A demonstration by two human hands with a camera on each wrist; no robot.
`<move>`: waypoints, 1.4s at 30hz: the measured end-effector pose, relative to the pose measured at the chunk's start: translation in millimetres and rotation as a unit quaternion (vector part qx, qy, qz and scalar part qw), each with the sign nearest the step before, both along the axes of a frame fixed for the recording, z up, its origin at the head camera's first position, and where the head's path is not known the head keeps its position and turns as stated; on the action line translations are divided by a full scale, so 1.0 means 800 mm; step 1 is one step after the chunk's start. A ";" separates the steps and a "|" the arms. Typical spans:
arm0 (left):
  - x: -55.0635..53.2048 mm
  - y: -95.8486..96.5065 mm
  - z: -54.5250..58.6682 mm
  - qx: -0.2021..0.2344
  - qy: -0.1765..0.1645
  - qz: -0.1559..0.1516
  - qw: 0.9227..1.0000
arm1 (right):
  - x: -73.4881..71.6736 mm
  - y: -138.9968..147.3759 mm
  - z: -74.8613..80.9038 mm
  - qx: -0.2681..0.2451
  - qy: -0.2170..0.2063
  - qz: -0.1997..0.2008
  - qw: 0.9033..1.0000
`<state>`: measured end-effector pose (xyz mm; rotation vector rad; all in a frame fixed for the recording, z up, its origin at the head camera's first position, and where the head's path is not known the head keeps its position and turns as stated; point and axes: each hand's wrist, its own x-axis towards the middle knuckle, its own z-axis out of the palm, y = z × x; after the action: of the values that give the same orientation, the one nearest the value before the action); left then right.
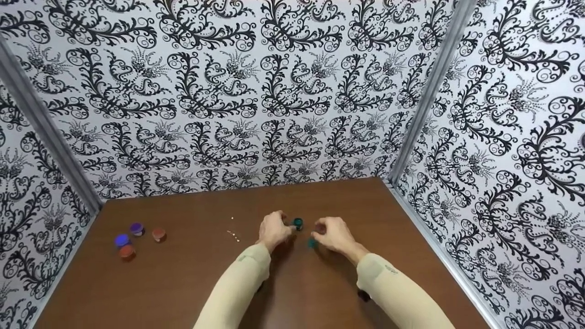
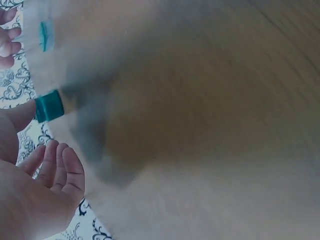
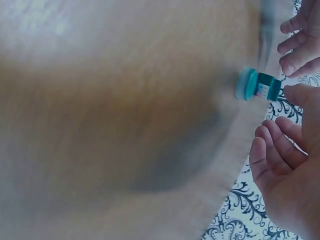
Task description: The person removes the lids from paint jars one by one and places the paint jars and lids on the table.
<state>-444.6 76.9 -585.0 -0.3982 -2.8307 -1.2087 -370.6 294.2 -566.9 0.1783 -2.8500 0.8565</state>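
Observation:
A dark teal paint jar (image 1: 298, 223) with a white label stands on the table between the two hands. My left hand (image 1: 275, 230) is just left of it, its thumb tip right at the jar's side. The left wrist view shows the left fingers loosely bent with nothing between them and the teal jar (image 2: 49, 106) at the thumb. A smaller, lighter teal cap-like piece (image 1: 312, 242) lies nearer the body. Over it hovers my right hand (image 1: 336, 233), palm down, thumb apart from the relaxed fingers. In the right wrist view the lighter piece (image 3: 245, 84) overlaps the jar.
Far to the left sit two purple-blue jars (image 1: 122, 241) and two reddish-brown ones (image 1: 158, 235). Several tiny pale bits (image 1: 234, 236) are scattered left of the left hand. Patterned walls enclose the brown table (image 1: 192, 274) at the back and sides.

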 end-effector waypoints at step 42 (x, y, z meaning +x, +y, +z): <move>0.016 -0.106 0.047 0.006 0.041 0.050 0.998 | -0.021 -0.060 0.072 -0.009 0.089 0.063 0.994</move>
<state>-432.2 -7.8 -547.8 -0.2943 -2.7381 -1.1619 -387.4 246.4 -508.9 0.4151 -2.6875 0.8435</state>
